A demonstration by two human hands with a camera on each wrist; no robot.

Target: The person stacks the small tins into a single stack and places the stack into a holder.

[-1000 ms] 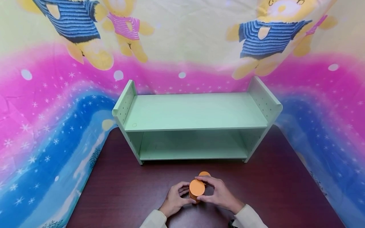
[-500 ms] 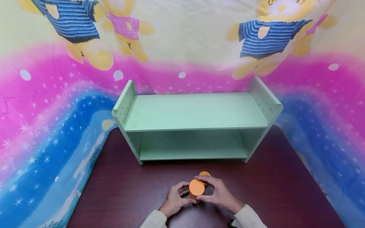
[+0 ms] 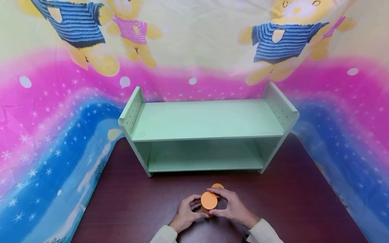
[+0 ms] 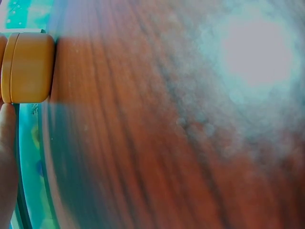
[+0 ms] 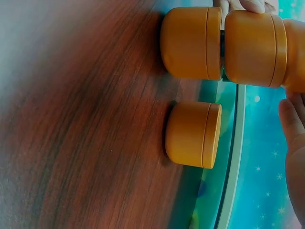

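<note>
Small round orange lidded jars form a stack between the two hands; the top jar [image 3: 209, 200] faces the head camera. My right hand [image 3: 232, 206] grips this top jar, thumb at the near side and fingers at the far side. From the left, my left hand [image 3: 185, 213] holds the stack with thumb and fingers curved around it, one fingertip on the middle jar [image 5: 250, 47] in the right wrist view. A dark gap shows between that jar and the bottom jar [image 5: 190, 43], which stands on the table. A separate orange jar [image 5: 190, 136] stands just behind the stack, partly hidden in the head view.
A pale green two-tier shelf [image 3: 206, 119] stands behind the jars on the dark reddish wooden table [image 3: 127, 202]. A printed cloth [image 3: 194, 40] with bears and snowflakes hangs around the back and sides.
The head view has shifted very slightly. Both hands and the jars keep the same arrangement.
</note>
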